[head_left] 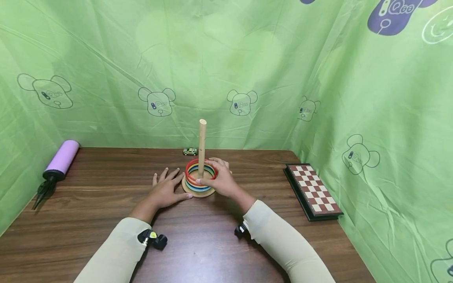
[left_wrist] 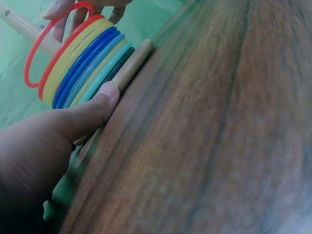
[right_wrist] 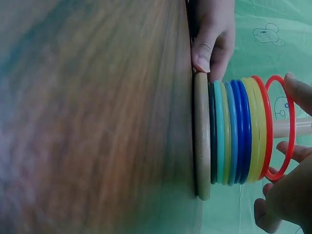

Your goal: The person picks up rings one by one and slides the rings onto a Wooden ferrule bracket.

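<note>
A pale wooden peg (head_left: pixel 202 145) stands upright on a round wooden base (right_wrist: pixel 202 141). Stacked round the peg are several coloured rings (right_wrist: pixel 235 131): dark green, turquoise, blue, yellow and red. My right hand (head_left: pixel 222 179) pinches the uppermost red ring (right_wrist: pixel 292 109) between thumb and fingers. That ring is tilted, its raised side apart from the stack, and still encircles the peg. My left hand (head_left: pixel 165 191) lies at the base's near left side with fingers spread, its thumb (left_wrist: pixel 108 93) touching the base's edge.
Behind the peg sits a small toy car (head_left: pixel 190 151). At the left edge lies a purple hand pump (head_left: pixel 63 159) with a black end. A folded checkered game board (head_left: pixel 313 190) lies on the right. Green printed cloth (head_left: pixel 198 70) encloses the wooden table (head_left: pixel 198 243).
</note>
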